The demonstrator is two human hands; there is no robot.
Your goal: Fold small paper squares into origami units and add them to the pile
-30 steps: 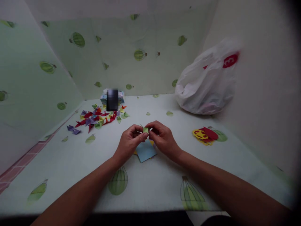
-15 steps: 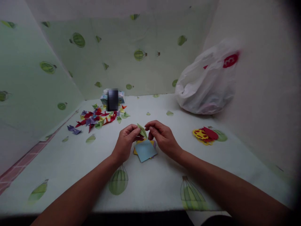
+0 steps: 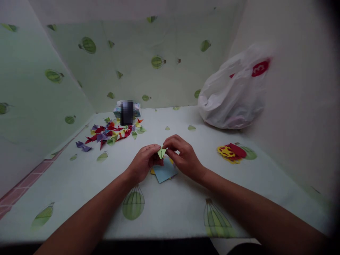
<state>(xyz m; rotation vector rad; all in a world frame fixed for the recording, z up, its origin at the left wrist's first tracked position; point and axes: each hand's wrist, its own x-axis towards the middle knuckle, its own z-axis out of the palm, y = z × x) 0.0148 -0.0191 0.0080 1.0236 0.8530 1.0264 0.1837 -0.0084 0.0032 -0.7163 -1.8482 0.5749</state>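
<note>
Left hand of mine is mostly closed, thumb pressed over bent fingers, pinching a small piece of folded green paper by its left side. On the other side my right hand is half curled, thumb and forefinger brought close together at the paper's right edge; whether they truly pinch it or only touch it, I cannot tell. The paper is up between my two hands, its pointed end facing down toward me.

To work it well, I would judge, I should let the left pinch stay firm and do the fine shaping with the right fingertips, lining up the edges before pressing any crease. Paper this small could tear or skew if both sides pull at once.

Just below my hands lies a blue sheet, with yellow paper peeking out under it; a dropped wrist might nudge them. Farther off to the left is a pile of folded paper shapes in many colours, in front of a box and a dark, blurred-out object. To my right sit red and yellow cutouts, and behind them a white plastic bag, well away from my fingers.
</note>
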